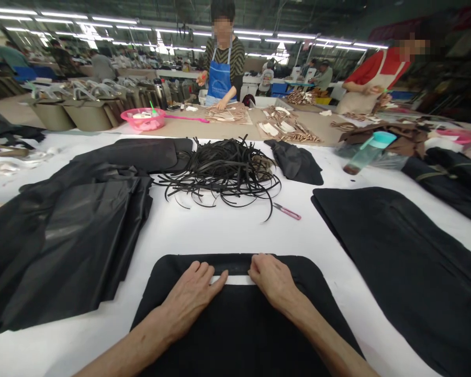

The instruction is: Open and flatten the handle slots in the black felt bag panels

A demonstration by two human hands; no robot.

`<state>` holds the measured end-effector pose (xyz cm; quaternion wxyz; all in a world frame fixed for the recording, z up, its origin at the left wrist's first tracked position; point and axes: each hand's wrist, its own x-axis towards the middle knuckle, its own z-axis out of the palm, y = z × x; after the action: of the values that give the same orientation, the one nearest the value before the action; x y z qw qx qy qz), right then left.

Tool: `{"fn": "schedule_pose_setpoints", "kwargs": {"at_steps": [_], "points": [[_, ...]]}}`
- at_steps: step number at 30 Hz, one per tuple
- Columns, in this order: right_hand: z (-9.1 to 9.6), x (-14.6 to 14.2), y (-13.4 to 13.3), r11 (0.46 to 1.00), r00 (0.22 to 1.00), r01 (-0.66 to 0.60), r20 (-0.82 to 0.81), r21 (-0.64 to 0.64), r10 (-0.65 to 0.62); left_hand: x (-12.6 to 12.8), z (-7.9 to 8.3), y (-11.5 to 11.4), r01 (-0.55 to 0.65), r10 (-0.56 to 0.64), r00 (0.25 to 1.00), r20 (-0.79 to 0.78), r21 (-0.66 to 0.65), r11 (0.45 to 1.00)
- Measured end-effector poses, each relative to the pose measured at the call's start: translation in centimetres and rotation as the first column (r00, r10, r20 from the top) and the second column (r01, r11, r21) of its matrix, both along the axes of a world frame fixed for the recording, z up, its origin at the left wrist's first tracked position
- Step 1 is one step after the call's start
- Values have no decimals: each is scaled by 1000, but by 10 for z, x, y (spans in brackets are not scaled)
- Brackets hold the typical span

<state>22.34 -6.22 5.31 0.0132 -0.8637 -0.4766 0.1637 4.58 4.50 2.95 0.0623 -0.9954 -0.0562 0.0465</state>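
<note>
A black fabric panel with rounded far corners lies in front of me. Near its far edge a narrow white strip shows between my hands; whether it is tape or the tabletop I cannot tell. My left hand rests on the panel left of the strip, its thumb stretched out toward the strip's left end. At the other end my right hand has its fingers curled and pinched on the panel's far band. Beyond the panel lies a pair of pink-handled thread snips.
Black sheets are piled at left, and stacked black panels lie at right. A heap of thin black strips sits ahead on the white tabletop. Farther back are a bottle, a pink basin and two co-workers.
</note>
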Motion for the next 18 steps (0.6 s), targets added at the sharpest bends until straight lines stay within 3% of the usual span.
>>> {"fn": "schedule_pose_setpoints", "kwargs": {"at_steps": [6,10,15,18], "points": [[-1,0,-1,1000,1000,9,-19,18,-8,-38,-9,20,-101,99,992,79,16,995],[-1,0,-3,999,1000,5,-19,32,-5,-50,-9,24,-194,197,976,92,-44,980],[-4,-2,-4,999,1000,-5,0,51,5,-25,6,7,-356,370,923,101,-134,925],[-6,-5,-3,998,1000,-16,2,67,16,8,10,-18,-267,295,951,92,-232,935]]}}
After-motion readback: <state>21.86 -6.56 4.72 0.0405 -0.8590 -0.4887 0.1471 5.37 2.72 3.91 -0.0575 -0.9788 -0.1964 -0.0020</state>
